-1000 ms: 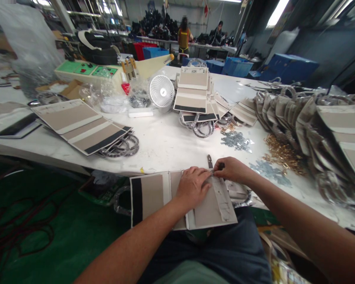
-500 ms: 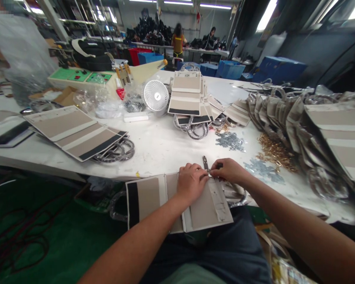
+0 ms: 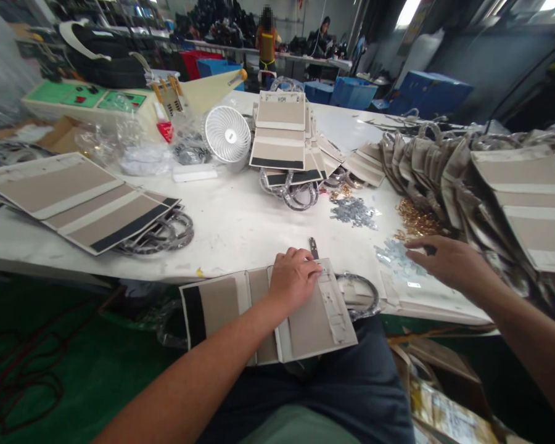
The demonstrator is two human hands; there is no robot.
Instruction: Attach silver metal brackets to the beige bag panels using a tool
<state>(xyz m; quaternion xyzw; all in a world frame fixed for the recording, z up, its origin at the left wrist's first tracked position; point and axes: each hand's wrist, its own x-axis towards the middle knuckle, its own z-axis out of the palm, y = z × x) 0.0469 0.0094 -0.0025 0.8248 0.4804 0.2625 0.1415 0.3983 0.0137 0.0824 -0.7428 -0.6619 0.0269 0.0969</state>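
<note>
A flat beige bag (image 3: 305,320) with white and black stripes lies across my lap and the near table edge. My left hand (image 3: 292,279) presses on its middle with fingers curled, knuckles up. A small dark metal tool (image 3: 313,247) pokes out just beyond that hand. My right hand (image 3: 446,262) is out to the right over a scatter of small silver metal pieces (image 3: 395,256), fingers reaching toward them; a dark bit shows at its fingertips. A pile of gold-coloured fittings (image 3: 416,223) lies just beyond.
The white table (image 3: 240,222) carries stacked beige bags at left (image 3: 74,200), centre (image 3: 282,132) and right (image 3: 513,185), a small white fan (image 3: 227,134), a green-topped machine (image 3: 87,102) and plastic wraps. Another silver pile (image 3: 354,213) lies mid-table. People stand at a far bench (image 3: 267,37).
My right hand left the bag's top edge and swung right to the silver pieces. My left hand stayed on the bag. The view shifted slightly down and left.
</note>
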